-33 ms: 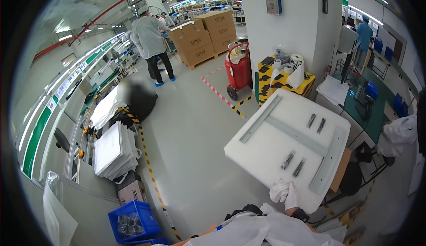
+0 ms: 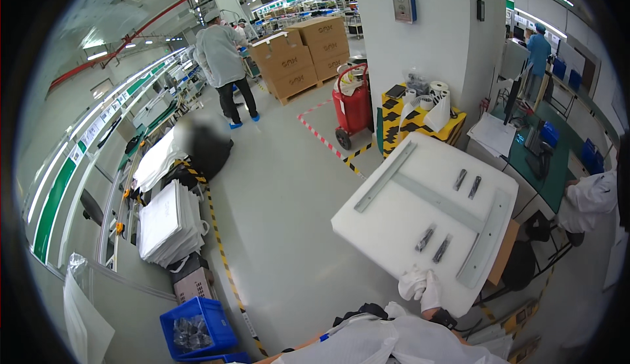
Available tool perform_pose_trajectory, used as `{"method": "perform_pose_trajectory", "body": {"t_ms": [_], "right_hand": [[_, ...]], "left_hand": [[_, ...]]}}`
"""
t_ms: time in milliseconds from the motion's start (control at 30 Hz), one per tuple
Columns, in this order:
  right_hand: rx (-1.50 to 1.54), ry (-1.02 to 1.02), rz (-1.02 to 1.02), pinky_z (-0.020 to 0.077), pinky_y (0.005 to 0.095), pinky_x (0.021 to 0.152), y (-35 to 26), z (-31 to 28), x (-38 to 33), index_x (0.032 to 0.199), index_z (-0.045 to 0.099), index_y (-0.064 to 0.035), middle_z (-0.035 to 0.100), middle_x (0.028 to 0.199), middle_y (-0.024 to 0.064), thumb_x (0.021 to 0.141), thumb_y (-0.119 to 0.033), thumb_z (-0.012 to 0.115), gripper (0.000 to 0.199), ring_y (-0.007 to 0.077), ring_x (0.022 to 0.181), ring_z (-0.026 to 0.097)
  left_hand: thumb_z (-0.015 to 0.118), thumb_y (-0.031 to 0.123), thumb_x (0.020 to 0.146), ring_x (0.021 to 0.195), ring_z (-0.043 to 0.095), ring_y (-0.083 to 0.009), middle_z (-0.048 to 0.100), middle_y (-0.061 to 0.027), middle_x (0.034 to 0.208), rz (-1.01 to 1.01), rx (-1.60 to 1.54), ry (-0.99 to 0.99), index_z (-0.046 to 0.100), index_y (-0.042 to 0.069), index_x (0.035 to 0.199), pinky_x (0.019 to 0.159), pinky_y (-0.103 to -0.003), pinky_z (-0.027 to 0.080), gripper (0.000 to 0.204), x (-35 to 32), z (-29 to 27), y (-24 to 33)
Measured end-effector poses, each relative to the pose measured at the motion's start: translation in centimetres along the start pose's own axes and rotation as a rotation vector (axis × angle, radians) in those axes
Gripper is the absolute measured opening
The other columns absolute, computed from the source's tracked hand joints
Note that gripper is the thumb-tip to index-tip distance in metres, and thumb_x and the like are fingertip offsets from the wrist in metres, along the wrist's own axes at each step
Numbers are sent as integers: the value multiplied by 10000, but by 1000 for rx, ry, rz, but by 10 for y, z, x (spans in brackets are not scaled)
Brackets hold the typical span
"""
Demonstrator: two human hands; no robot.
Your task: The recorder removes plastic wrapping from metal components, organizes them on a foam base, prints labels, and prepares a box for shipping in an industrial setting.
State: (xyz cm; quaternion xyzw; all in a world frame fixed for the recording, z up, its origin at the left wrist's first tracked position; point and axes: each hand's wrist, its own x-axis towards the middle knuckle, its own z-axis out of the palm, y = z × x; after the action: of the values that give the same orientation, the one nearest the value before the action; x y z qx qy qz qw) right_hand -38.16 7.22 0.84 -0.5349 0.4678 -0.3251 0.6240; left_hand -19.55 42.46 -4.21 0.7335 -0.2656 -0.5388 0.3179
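The white foam slab [image 2: 384, 233], bearing dark bagged pieces [image 2: 426, 237], lies ahead and rightward. At its near edge are the left hand [image 2: 411, 283] and right hand [image 2: 431, 290], grip unclear; level handling should keep the pieces settled.

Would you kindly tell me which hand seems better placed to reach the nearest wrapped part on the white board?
Probably the right hand: at the near edge of the white board, it looks closer to the nearest wrapped part, while the left hand sits farther left.
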Motion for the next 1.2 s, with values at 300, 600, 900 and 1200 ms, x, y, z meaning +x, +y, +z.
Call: {"method": "perform_pose_trajectory", "body": {"t_ms": [300,600,900,1200], "right_hand": [[280,-61,171,448,259,567,29,-4,2,907,594,-9,589,840,70,965,-244,437,288,121,703,534],[227,-105,105,315,233,311,46,11,12,797,523,-103,475,572,-17,983,-256,426,260,70,376,411],[325,-146,223,319,231,307,-2,15,-9,840,512,-88,456,602,-23,983,-239,432,222,66,381,400],[286,-96,276,339,239,315,-5,14,-14,850,537,-85,497,632,-5,985,-241,430,232,76,393,428]], "left_hand": [[547,347,871,1090,533,-304,564,-197,1195,2,-85,58,593,47,1135,919,-411,412,403,10,15,3],[546,349,867,1076,545,-310,574,-200,1178,-4,-112,78,598,43,1123,909,-413,418,402,17,16,10],[545,351,863,1061,556,-317,584,-204,1162,-7,-110,72,604,39,1110,899,-415,424,403,23,15,17],[544,353,858,1046,568,-323,595,-207,1145,2,-108,61,610,36,1098,889,-418,430,403,15,12,20]]}}
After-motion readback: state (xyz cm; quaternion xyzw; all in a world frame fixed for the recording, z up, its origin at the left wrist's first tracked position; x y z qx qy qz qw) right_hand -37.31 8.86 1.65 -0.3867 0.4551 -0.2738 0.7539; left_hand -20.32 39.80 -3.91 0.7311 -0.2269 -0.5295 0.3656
